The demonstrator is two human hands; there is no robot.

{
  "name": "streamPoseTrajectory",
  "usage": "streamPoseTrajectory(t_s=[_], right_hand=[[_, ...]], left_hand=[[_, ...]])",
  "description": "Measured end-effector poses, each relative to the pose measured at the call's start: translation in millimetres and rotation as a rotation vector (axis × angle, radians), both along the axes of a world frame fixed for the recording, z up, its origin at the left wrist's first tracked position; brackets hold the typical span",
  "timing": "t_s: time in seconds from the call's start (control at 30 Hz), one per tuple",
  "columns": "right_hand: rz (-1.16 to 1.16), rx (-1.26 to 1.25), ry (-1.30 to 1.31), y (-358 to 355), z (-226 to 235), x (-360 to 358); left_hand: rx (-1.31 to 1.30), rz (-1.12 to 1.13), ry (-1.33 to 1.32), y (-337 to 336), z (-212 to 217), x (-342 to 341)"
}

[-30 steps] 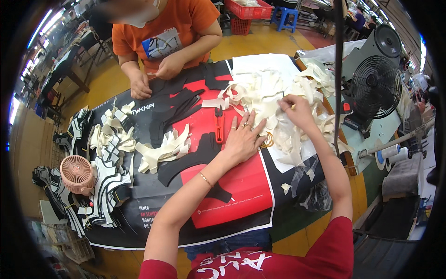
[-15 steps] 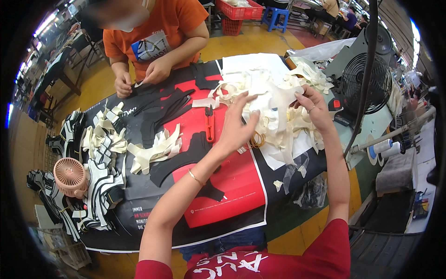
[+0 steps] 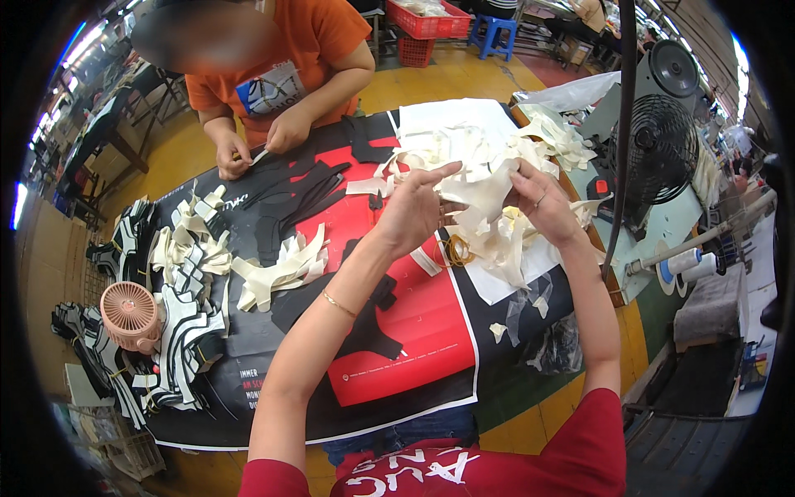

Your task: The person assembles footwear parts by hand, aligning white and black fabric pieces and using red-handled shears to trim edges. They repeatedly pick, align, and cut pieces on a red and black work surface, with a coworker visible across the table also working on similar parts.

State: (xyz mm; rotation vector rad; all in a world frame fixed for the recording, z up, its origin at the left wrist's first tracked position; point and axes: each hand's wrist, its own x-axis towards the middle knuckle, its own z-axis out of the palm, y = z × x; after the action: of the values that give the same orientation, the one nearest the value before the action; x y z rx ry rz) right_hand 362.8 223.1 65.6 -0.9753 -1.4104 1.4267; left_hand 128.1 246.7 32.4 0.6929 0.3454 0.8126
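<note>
My right hand [image 3: 542,199] pinches a cut piece of cream fabric [image 3: 489,192] between thumb and fingers, holding it over a loose heap of similar cream pieces [image 3: 505,253]. Close to the piece's left side is my left hand [image 3: 412,211], fingers stretched out and nothing visibly gripped. A pair of red-handled snips lies mostly hidden behind my left hand; only its dark tip [image 3: 377,201] shows. Below the held piece sits a bundle of yellow rubber bands [image 3: 458,250]. Black fabric pieces [image 3: 364,331] lie partly under my left forearm.
Across the table a person in an orange shirt [image 3: 327,41] handles a small pale strip. Stacked black-and-white pieces [image 3: 178,331] and a pink fan [image 3: 131,316] occupy the left side. A black fan [image 3: 654,149] and thread spools [image 3: 683,262] stand at right.
My left hand has moved slightly down, covering the snips. My right hand has shifted a little left and down with the cream piece, which now hangs differently.
</note>
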Motion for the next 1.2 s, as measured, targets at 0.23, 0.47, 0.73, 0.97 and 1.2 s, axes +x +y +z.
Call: streamPoseTrajectory(t_s=[0.23, 0.47, 0.73, 0.97, 1.2], right_hand=[[0.1, 0.274, -0.295, -27, -5, -23], [-0.087, 0.584, -0.61, -40, -8, -34], [-0.053, 1.131, -0.791, -47, -22, -30], [-0.313, 0.548, -0.449, -56, -25, -6], [-0.354, 0.232, -0.224, -33, -28, -3]], left_hand=[[0.294, 0.106, 0.376, -2, 0, -10], [0.26, 0.326, 0.454, -14, -3, -9], [0.141, 0.609, 0.372, 2, -27, -5], [0.439, 0.676, 0.951, 46, -34, -66], [1.143, 0.43, 2.2, 7, 3, -50]])
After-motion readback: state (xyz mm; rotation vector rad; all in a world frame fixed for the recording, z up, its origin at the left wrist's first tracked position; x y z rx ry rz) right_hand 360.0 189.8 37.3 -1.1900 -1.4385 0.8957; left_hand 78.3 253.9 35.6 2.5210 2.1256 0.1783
